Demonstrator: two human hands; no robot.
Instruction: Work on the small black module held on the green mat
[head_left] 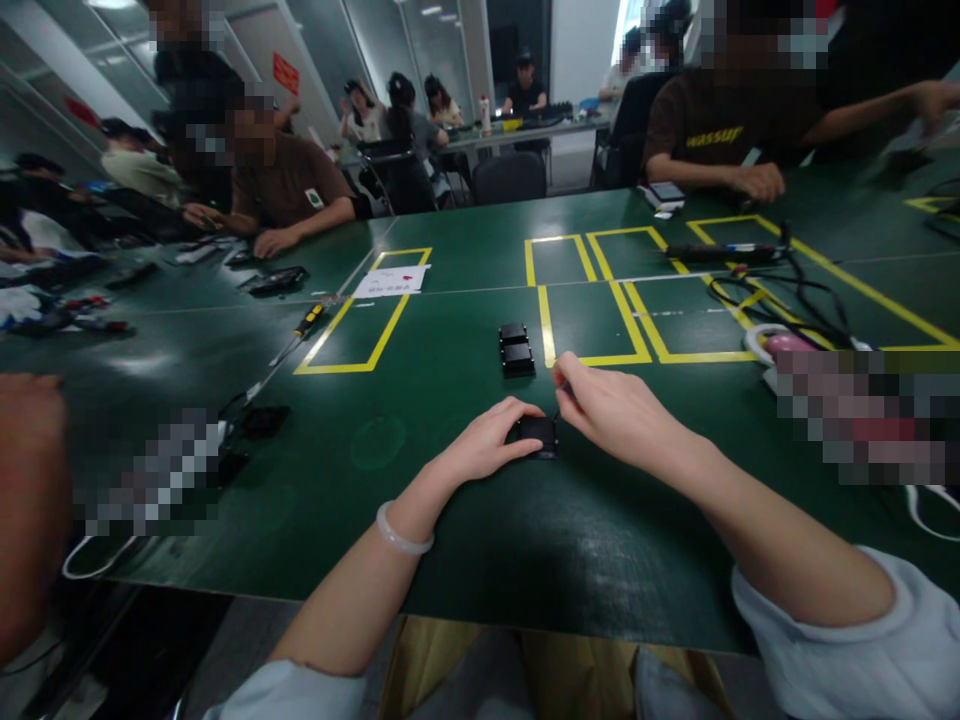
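Note:
My left hand (499,437) grips a small black square block (538,437) on the green table, thumb on its near side and fingers over its far left corner. Just to the right and slightly above it, my right hand (611,405) is closed in a pinch. A thin dark thing shows at those fingertips, reaching down toward the block's right edge; it is too small to name. Farther back on the table stands a black two-part block (516,350) with small light points along its sides.
Yellow tape rectangles (546,325) mark the green table (450,540). On the left lie a yellow-and-black screwdriver-like tool (309,320) and a white paper sheet (391,281). To the right are a black cabled tool (724,252) and a pink item (795,345). Other people sit across the table.

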